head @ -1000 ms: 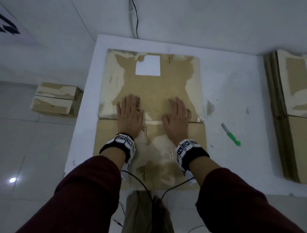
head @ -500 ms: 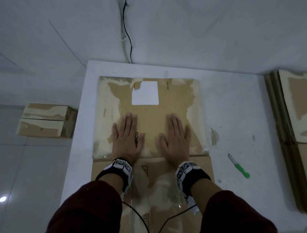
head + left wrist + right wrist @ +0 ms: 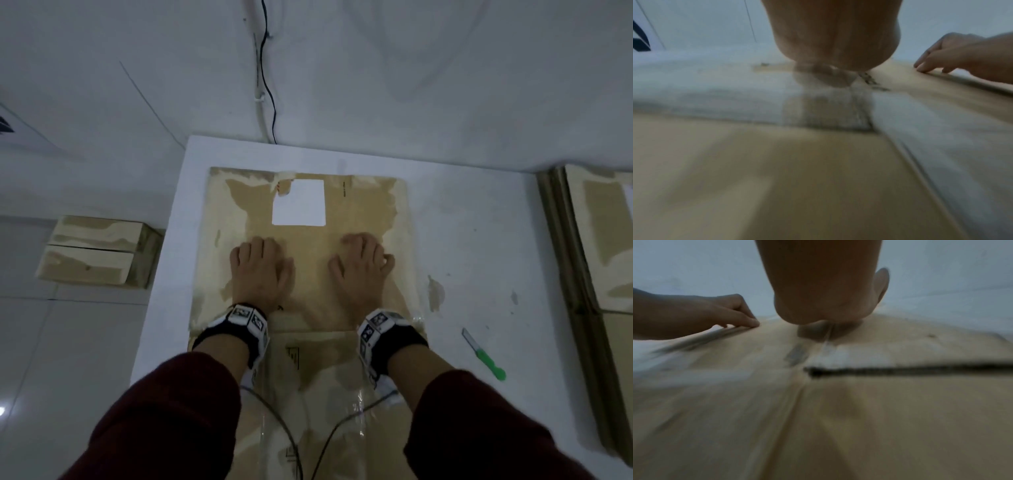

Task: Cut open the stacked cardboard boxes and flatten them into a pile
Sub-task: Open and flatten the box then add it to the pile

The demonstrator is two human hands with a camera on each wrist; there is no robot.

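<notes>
Both hands lie palm-down on the flattened cardboard box (image 3: 308, 246): the left hand (image 3: 260, 270) and right hand (image 3: 359, 270) sit side by side, a little apart, heels pressed to the board and fingers bent at the knuckles so the tips bear down, gripping nothing. Judging by that posture, the weight is there to crush the board flat along the fold seam (image 3: 308, 330) just behind the wrists, where loose clear tape shows. This box covers much of the white tabletop (image 3: 479, 222), its near part running toward the person. Right of the right hand, apart from the board, a green-handled knife (image 3: 483, 354) rests on the tabletop, laid aside while both palms are busy. Farther right stands the pile of flattened boxes (image 3: 596, 274), probably this one's destination. Off to the left, on the floor, two uncut boxes (image 3: 96, 251) wait stacked.
</notes>
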